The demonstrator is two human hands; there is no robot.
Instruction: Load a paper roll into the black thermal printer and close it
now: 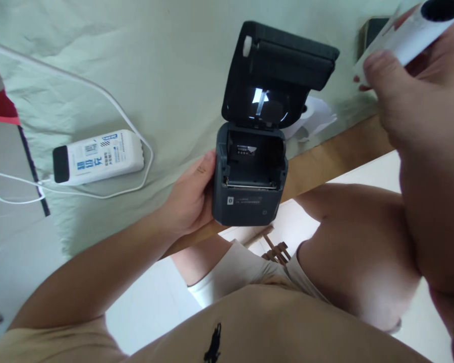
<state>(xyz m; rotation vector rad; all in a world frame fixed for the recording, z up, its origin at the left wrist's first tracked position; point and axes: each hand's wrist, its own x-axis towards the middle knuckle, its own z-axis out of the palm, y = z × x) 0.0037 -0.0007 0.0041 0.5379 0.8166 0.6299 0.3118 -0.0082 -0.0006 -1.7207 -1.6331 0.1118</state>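
- Head view: the left hand (pixel 191 194) gripped the small dark printer (pixel 249 176) at the bed's edge, its lid (pixel 276 70) swung fully open and the paper bay empty.
- The right hand (pixel 412 96), raised up close, was closed around a white paper roll (pixel 412 27).
- Judged: loading was in hand; next, the roll would need lowering squarely into the bay.
- A power bank (pixel 98 156) lay well apart on the sheet (pixel 155 60).

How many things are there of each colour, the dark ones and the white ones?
Dark: 1, the printer with its lid open, held by the left hand.
White: 3, the paper roll in the right hand, the power bank and its cable.
Total: 4
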